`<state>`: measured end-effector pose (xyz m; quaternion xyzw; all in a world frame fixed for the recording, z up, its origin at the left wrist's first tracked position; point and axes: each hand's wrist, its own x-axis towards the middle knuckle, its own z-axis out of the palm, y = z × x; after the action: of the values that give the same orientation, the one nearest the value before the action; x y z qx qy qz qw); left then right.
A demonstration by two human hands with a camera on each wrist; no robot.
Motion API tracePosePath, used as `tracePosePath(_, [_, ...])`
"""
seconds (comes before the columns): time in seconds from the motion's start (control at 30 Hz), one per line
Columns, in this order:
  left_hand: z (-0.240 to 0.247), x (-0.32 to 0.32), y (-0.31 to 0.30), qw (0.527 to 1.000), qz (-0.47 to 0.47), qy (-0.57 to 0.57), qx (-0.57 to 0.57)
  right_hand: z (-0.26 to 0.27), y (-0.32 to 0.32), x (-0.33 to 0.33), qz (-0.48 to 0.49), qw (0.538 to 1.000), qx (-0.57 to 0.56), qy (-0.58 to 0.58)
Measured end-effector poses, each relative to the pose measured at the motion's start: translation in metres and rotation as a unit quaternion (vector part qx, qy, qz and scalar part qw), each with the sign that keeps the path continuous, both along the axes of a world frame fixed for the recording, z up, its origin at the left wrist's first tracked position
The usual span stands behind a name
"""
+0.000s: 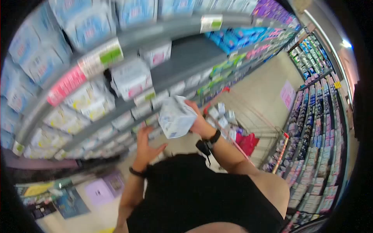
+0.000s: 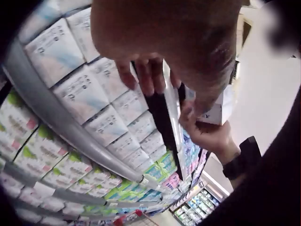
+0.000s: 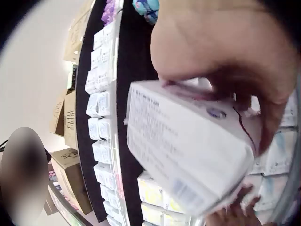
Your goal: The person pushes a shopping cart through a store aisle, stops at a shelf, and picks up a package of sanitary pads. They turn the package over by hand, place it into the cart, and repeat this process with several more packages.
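My right hand (image 1: 197, 121) grips a white printed pack (image 1: 175, 118) from one side, in front of the shelves. In the right wrist view, the thumb and fingers of that hand (image 3: 225, 52) wrap the top of the pack (image 3: 174, 141), whose face carries small print and a barcode. My left hand (image 1: 147, 146) hangs just left of the pack with fingers spread and nothing held. Seen from the left wrist, the left hand (image 2: 160, 42) covers part of the pack, and its fingers hang down before rows of similar white packs (image 2: 84, 94).
Tiered shelves (image 1: 186, 54) full of packs run along the left, with price tags (image 1: 100, 58) on their edges. A wire shopping cart (image 1: 268, 134) holding several packs and a red item (image 1: 247, 144) stands to the right. Another stocked shelf (image 1: 311, 155) lines the aisle's far side.
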<state>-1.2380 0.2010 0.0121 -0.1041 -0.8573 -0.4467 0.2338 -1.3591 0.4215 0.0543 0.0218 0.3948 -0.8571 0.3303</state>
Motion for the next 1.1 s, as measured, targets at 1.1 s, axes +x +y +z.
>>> tracePosePath(1.1, [0.034, -0.02, 0.244, 0.996, 0.064, 0.051, 0.022, -0.016, 0.181, 0.078, -0.127, 0.849, 0.29, 0.422])
